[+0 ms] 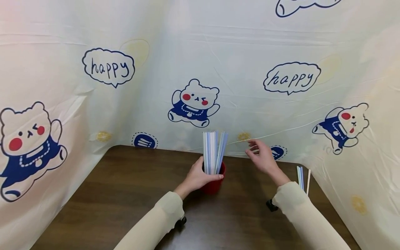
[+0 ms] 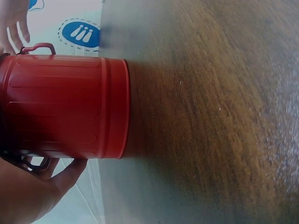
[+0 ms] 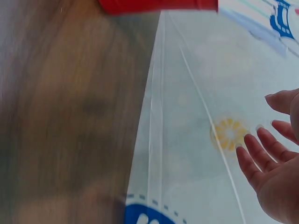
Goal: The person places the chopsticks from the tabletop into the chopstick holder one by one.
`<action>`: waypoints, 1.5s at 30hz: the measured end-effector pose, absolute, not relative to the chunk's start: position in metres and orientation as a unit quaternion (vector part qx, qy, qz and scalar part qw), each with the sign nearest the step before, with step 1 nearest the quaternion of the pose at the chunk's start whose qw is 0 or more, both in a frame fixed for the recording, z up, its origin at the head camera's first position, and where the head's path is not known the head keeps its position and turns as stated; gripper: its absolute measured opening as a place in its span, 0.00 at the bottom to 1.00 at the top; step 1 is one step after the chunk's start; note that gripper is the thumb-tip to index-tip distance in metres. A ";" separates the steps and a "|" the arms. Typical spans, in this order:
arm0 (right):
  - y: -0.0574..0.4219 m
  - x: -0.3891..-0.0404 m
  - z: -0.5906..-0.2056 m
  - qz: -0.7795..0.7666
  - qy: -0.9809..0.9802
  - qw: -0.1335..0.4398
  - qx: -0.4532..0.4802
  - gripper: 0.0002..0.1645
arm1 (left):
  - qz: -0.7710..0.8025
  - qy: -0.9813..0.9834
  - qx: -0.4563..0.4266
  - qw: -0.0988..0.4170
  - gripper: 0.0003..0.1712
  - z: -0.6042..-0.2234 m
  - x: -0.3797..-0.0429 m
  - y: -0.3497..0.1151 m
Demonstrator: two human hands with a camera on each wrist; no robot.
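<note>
A red bucket (image 1: pixel 212 187) with small side handles stands upright on the dark table. Several drinking straws (image 1: pixel 210 149), white, pale blue and pale green, stick up out of it. My left hand (image 1: pixel 198 176) grips the bucket near its rim from the left, its thumb across the front. In the left wrist view, that hand (image 2: pixel 32 189) is by one handle of the bucket (image 2: pixel 65 107). My right hand (image 1: pixel 264 158) hovers to the right of the bucket, apart from it, fingers loosely bent. Nothing is in the right hand (image 3: pixel 275 175) in the right wrist view.
More straws (image 1: pixel 300 177) lie near the right edge of the wooden table (image 1: pixel 125 194), partly hidden by the right sleeve (image 1: pixel 292 196). A pale curtain (image 1: pixel 150 104) printed with bears hangs close behind the table and along both sides.
</note>
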State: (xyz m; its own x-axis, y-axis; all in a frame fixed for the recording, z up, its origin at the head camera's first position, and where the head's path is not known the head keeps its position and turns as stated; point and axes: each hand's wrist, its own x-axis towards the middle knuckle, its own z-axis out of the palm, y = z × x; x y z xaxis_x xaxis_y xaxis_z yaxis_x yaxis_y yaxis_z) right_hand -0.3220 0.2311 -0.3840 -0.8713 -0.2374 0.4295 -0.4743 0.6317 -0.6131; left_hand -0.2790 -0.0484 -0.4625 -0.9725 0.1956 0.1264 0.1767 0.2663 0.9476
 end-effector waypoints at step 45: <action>0.450 -0.296 -0.477 0.146 -0.989 0.008 -0.037 0.12 | 0.602 0.789 0.124 0.013 0.51 -0.462 -0.277 -0.049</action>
